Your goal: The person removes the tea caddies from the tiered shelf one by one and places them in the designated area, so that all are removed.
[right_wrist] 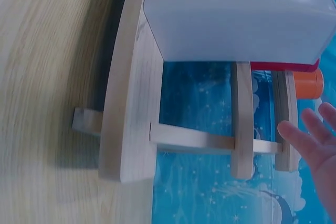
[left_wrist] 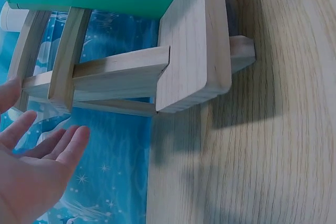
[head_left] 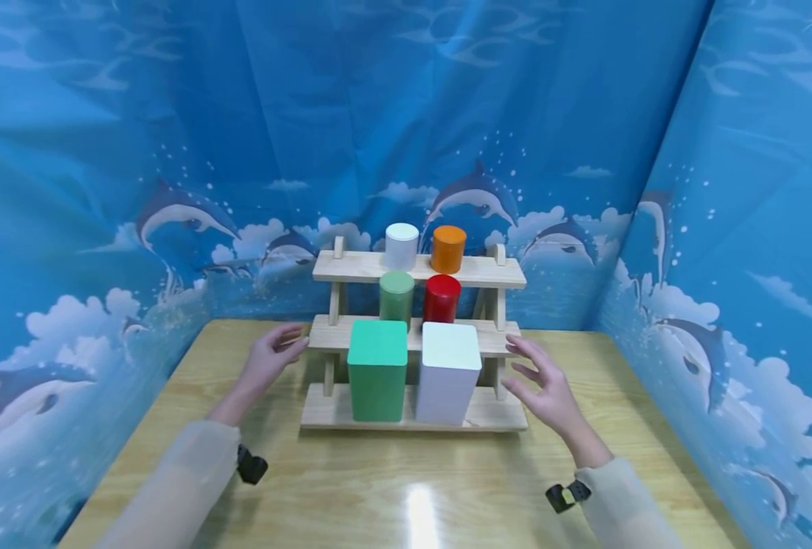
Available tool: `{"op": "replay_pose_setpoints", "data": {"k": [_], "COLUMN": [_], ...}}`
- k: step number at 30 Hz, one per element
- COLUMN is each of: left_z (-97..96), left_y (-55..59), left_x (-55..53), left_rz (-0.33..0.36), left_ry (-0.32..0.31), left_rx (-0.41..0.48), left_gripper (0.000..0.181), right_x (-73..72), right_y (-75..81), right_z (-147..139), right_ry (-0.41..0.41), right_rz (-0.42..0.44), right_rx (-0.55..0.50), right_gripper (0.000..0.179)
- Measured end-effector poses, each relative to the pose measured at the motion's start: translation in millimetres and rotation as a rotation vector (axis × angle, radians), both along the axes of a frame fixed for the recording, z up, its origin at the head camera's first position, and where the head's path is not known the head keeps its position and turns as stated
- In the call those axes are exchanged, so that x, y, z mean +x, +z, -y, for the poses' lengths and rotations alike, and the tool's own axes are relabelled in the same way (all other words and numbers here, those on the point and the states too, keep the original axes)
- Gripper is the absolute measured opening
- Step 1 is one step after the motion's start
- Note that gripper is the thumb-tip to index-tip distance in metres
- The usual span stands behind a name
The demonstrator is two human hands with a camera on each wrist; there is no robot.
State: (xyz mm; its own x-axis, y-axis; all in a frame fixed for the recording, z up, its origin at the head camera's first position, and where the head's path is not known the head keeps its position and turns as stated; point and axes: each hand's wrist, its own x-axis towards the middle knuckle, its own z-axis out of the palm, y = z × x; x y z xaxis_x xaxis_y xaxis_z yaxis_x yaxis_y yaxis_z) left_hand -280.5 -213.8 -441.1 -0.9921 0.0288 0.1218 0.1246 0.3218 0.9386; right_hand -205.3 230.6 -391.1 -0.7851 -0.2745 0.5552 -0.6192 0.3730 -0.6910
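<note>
A three-tier wooden shelf (head_left: 323, 412) stands on the table with tins on each tier. On the bottom tier are a tall green box (head_left: 377, 381) and a tall white box (head_left: 449, 385). A green cylinder (head_left: 396, 296) and a red cylinder (head_left: 441, 299) stand on the middle tier; a white cylinder (head_left: 402, 247) and an orange cylinder (head_left: 448, 250) on the top. My left hand (head_left: 278, 354) is beside the shelf's left end, fingers loosely bent and holding nothing. My right hand (head_left: 541, 385) is at its right end, fingers spread and likewise holding nothing.
The wooden table (head_left: 337, 488) extends in front of the shelf and to both sides. Blue dolphin-printed curtains (head_left: 241, 152) enclose the back, left and right. Dark wrist cameras (head_left: 251, 465) are strapped near both sleeves.
</note>
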Motion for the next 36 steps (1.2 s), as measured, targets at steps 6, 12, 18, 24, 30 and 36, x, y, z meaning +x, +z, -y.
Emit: {"op": "replay_pose_setpoints", "data": {"k": [6,12,18,24,30,36], "left_z": [-5.3,-10.4,-13.8,-18.5,-16.4,-7.8], "left_y": [-1.7,0.0,-1.2,-6.4,-8.8,-6.2], "left_x": [-3.6,-5.5,-11.3,-18.5,-26.4,-31.4], "left_rz": [0.030,0.030,0.058,0.127,0.182,0.190], "left_ry": [-0.008,-0.004,-0.008,-0.026,-0.005,0.005], "left_rx": [0.087,0.097,0.102,0.168,0.259,0.258], "left_gripper": [0.055,0.054,0.052,0.048,0.044,0.046], "right_x": [-4.2,-10.3,-16.5,-18.5,-21.1,-24.1], "right_y": [-3.4,-4.1,-3.8,-5.9,-7.2,-8.0], "right_z": [10,22,29,30,35,42], "right_ry": [0.007,0.018,0.045,0.080,0.106,0.113], "right_rz": [0.037,0.087,0.123,0.115,0.138,0.159], "right_rx": [-0.001,-0.037,-0.046,-0.048,-0.039,-0.040], "right_gripper": [0.061,0.060,0.061,0.061,0.062,0.063]}}
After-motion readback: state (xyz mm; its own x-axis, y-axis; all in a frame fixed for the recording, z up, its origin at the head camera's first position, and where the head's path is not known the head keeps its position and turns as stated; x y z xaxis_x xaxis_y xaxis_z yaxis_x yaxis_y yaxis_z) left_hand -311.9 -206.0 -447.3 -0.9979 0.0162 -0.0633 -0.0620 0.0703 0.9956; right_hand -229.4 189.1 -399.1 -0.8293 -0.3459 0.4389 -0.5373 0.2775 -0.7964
